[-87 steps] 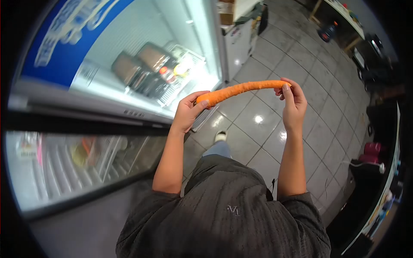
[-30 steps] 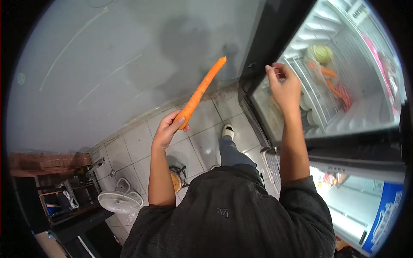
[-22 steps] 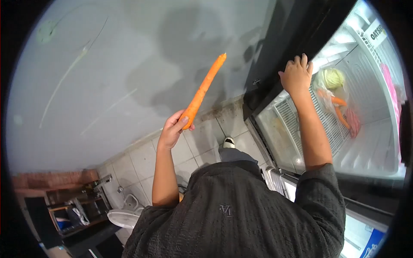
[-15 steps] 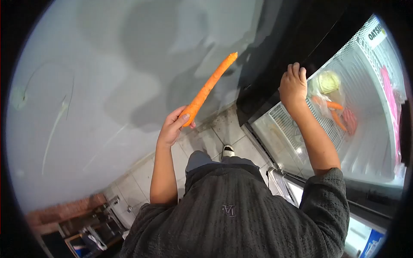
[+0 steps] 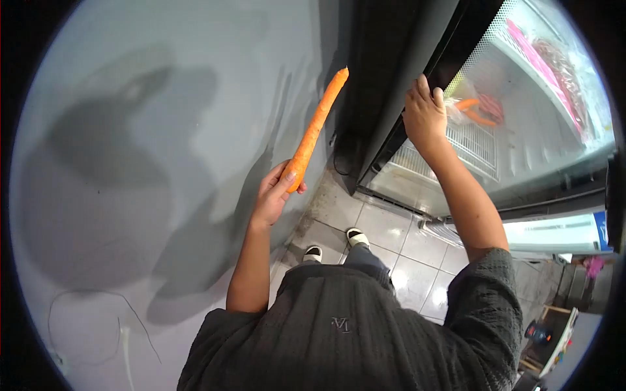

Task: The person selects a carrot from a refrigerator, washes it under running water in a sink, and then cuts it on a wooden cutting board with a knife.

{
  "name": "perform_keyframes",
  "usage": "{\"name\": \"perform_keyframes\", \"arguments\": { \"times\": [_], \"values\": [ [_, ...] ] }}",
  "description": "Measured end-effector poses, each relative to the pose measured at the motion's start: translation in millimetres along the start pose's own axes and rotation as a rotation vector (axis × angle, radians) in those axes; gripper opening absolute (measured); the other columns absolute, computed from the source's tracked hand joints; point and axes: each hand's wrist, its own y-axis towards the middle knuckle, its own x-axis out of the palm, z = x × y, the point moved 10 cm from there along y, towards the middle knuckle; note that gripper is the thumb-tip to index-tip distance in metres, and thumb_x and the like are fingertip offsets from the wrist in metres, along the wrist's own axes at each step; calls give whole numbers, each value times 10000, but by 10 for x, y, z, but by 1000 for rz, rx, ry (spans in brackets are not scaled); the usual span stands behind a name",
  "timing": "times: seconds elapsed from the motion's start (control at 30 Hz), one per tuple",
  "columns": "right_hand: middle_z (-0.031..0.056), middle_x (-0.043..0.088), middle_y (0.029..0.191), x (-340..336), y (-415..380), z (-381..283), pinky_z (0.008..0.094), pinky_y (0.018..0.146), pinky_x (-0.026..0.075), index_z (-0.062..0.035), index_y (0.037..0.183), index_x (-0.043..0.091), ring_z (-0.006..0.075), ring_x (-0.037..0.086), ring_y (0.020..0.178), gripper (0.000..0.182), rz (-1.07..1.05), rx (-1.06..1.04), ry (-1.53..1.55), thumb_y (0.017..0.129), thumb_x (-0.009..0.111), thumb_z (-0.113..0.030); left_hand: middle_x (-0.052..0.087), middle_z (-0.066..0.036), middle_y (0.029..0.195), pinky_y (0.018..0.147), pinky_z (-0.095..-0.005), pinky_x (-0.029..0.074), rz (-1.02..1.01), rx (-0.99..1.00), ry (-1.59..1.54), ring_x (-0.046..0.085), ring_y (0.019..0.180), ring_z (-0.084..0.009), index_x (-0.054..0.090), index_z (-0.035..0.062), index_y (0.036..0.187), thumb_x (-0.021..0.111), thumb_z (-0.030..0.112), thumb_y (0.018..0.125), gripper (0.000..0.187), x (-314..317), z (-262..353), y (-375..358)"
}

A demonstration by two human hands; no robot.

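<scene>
My left hand grips the thick end of a long orange carrot, which points up and away in front of the grey wall. My right hand rests flat against the edge of the glass door of a display fridge on the right. Inside the fridge, just past my right hand, a bag of carrots lies on a white wire shelf.
A grey wall fills the left side. The fridge's dark side panel stands straight ahead. Pale floor tiles show beneath my feet. A pink packet lies deeper in the fridge. A cable trails down the wall at the lower left.
Earlier both hands held the carrot level. Now only the left holds it, and the right has gone to the fridge door edge. The view has swung left along the wall.
</scene>
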Motion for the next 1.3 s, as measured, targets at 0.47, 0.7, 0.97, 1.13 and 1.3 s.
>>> {"name": "perform_keyframes", "arguments": {
  "times": [0.47,0.7,0.97,1.13,1.3],
  "values": [
    [51,501,1279,68,-108,25,412,976,234,-41,1143,607,224,266,1306,396,-247,125,-20,827,510,-259,571,-70,937,749,-296,448,-118,-73,-10,566,797,-151,482,-46,1221,519,191,934,374,4,-114,-29],
    [46,564,1099,-1102,-902,-210,432,901,327,-77,915,590,186,387,1208,291,54,165,319,716,645,-282,571,-69,937,720,-293,450,-159,-25,-73,573,800,-156,494,-35,1202,547,215,926,376,142,31,-72],
    [29,569,868,-2416,-1707,-79,354,717,386,-126,873,566,232,531,818,306,603,313,567,619,723,-64,572,-54,905,693,-274,457,-244,-38,-50,582,795,-149,500,-26,1205,546,249,933,389,223,127,-107],
    [64,469,650,-2758,-2516,395,276,471,343,-36,833,508,177,441,533,255,737,653,756,688,708,27,583,-56,906,672,-270,466,-352,-68,-56,595,771,-149,515,-28,1190,538,251,939,377,479,20,-364],
    [9,430,726,-2739,-3244,803,169,459,265,-47,851,407,27,351,542,219,747,877,726,819,622,-17,608,-67,925,636,-263,478,-426,-169,-58,621,750,-160,523,-15,1189,535,261,940,373,1007,-218,-301]
  ]
}}
